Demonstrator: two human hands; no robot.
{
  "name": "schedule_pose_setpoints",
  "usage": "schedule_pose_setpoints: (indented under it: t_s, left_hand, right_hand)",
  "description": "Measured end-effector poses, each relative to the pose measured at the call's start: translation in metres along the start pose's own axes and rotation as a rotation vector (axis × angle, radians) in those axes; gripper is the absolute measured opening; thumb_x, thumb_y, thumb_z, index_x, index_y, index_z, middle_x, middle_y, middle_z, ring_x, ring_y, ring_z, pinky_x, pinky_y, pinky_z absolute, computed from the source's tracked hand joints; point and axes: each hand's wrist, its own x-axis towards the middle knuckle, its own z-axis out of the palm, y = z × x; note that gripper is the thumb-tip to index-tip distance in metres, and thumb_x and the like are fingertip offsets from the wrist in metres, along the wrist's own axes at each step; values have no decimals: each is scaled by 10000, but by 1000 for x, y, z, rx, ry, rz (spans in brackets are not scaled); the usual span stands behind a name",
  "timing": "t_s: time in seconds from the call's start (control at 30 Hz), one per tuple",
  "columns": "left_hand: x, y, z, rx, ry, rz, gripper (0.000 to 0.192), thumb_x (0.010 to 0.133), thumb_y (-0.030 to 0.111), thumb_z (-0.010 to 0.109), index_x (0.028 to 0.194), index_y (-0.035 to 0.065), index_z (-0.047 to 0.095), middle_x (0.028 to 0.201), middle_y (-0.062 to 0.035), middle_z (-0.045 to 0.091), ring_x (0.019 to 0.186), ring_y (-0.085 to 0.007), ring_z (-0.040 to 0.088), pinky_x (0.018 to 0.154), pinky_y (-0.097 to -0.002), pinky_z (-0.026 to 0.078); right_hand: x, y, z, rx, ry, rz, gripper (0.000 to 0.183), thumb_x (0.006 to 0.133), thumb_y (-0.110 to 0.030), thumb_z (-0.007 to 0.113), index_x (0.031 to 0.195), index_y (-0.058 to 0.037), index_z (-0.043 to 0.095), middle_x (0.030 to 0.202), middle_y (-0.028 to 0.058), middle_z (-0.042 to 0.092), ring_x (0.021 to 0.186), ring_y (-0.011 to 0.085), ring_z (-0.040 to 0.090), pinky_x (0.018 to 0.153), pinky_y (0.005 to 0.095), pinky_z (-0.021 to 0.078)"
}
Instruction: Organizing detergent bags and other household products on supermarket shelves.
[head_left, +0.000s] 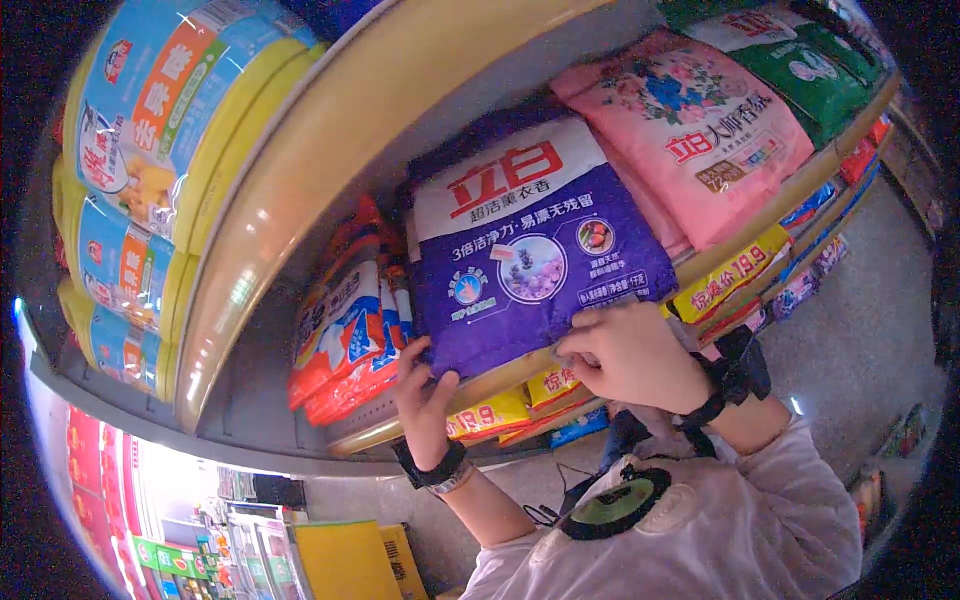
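A purple and white laundry detergent bag (517, 247) leans back on a shelf before me, its printed front facing me. My left hand (426, 405) is at the bag's lower left corner, thumb and fingers apart and touching it. Whether those fingers grip the corner is not clear. At the lower right edge, my right hand (634, 356) has curled fingers and thumb closed on the bag's bottom rim. Close on the right lies a pink detergent bag (690, 142). Red, white and blue detergent bags (352, 330) are stacked to the left.
A cream shelf edge (300, 157) curves above the bags. Blue and yellow packs (150, 150) stand stacked on the upper shelf. Green bags (810, 67) lie at the far right. Yellow price-marked packs (487, 416) sit below. A yellow box (345, 559) stands on the floor behind.
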Motion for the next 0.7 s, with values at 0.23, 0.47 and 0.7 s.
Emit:
schedule_pose_setpoints:
  t_s: [0.23, 0.47, 0.7]
  left_hand:
    - [0, -4, 1, -35, 15, -14, 240, 657, 24, 647, 666, -21, 411, 1150, -135, 504, 1024, -234, 460, 899, -301, 318]
    - [0, -2, -1, 18, -5, 18, 230, 669, 37, 639, 667, -20, 415, 1156, -132, 497, 1017, -232, 461, 889, -299, 324]
    - [-1, -1, 0, 24, -1, 26, 218, 660, 41, 640, 675, -31, 435, 1154, -131, 497, 994, -224, 462, 854, -288, 337]
  right_hand:
    - [0, 8, -7, 270, 31, -33, 165, 720, -193, 575, 843, -134, 668, 708, 85, 582, 648, 280, 591, 586, 400, 474]
    - [0, 6, -3, 331, 183, -28, 174, 736, -177, 565, 873, -127, 660, 701, 88, 574, 636, 276, 590, 570, 388, 478]
    - [-3, -4, -1, 49, 101, 6, 202, 719, -189, 574, 892, -123, 653, 720, 80, 576, 638, 263, 599, 560, 388, 491]
